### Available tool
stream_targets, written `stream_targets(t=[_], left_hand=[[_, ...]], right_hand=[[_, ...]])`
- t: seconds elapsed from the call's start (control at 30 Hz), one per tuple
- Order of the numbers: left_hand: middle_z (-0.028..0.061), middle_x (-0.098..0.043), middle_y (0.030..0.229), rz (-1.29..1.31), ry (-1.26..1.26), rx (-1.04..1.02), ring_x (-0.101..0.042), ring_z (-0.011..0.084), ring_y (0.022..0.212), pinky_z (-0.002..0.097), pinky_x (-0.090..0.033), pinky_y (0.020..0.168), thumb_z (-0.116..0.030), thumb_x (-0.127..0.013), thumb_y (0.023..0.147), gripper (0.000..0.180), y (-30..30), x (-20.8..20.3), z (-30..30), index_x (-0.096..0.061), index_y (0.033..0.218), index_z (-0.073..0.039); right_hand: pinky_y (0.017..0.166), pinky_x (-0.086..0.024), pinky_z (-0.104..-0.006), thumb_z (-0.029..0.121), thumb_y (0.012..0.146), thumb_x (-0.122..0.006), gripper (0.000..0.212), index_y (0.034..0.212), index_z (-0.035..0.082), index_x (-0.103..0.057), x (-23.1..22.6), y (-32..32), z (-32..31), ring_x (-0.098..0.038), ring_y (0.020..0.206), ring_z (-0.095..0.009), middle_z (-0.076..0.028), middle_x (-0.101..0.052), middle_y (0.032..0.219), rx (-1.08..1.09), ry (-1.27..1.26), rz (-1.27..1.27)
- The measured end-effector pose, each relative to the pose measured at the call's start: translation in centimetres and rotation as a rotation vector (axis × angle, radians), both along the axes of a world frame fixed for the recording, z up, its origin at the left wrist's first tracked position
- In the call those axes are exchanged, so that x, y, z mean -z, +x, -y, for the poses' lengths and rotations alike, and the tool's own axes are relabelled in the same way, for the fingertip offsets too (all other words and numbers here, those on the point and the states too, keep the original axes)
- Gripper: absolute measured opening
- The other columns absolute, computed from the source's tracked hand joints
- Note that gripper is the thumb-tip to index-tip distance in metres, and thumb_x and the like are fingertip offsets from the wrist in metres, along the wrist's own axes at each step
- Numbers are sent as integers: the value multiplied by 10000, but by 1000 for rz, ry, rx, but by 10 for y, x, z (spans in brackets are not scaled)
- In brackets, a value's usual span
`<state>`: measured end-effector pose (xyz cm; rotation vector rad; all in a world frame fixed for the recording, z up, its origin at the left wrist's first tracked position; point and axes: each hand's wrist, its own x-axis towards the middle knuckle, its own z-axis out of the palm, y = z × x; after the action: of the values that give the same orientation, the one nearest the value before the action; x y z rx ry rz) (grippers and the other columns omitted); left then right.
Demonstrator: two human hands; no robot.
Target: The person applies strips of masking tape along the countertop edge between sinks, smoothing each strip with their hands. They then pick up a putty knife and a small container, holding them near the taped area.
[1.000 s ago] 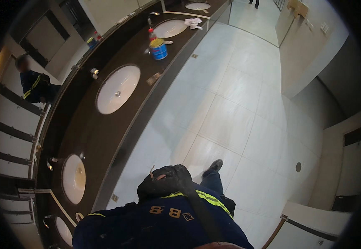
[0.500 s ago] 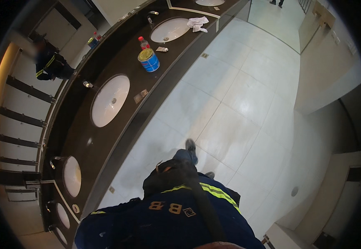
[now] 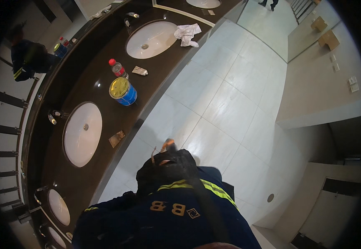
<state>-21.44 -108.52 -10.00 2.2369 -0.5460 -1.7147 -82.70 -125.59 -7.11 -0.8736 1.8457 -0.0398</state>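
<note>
Neither of my hands can be made out. My dark sleeves and jacket with yellow stripes fill the lower middle, and a black bag-like bulk at my front hides what lies behind it. Just beyond it shows a blurred orange-and-dark item, its kind too unclear to tell. On the dark counter to my left stand a blue tin with a yellowish lid and a red-capped clear bottle. Beside them lies a small white tube. A flat brownish packet rests near the counter's front edge.
Several oval white basins, such as the nearer one, are set into the counter. A crumpled white cloth lies by the far basin. A mirror runs along the left. Pale floor tiles stretch right; a person's legs show far off.
I have moved forward along the counter; the tin, bottle and basins now appear nearer and lower left. My shoes have gone from sight, and the orange item shows beyond the black bulk.
</note>
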Motion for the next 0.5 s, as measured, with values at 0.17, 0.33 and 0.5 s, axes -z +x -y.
stream_targets(t=[0.17,0.33,0.5], left_hand=[[197,-718,1137,20,-24,-77,-669,364,1105,488,-503,958,-351,-587,962,359,2,-15,45,-712,1120,-55],[195,-719,1143,55,2,-238,-670,361,1108,483,-506,960,-345,-590,960,358,-36,-28,69,-710,1128,-52],[194,-720,1148,135,102,-339,-672,358,1110,478,-509,962,-338,-594,958,358,-68,-37,100,-707,1135,-49]], right_hand=[[873,-582,-454,246,985,-602,494,1432,45,-541,-21,3,82,-691,1070,-315,-151,-659,1343,-67,5,-4],[862,-587,-457,241,995,-590,494,1443,39,-535,-25,16,205,-695,1060,-319,-154,-656,1350,-308,71,53],[852,-592,-460,235,1005,-577,494,1453,33,-529,-31,5,358,-699,1050,-323,-158,-652,1357,-692,368,146]])
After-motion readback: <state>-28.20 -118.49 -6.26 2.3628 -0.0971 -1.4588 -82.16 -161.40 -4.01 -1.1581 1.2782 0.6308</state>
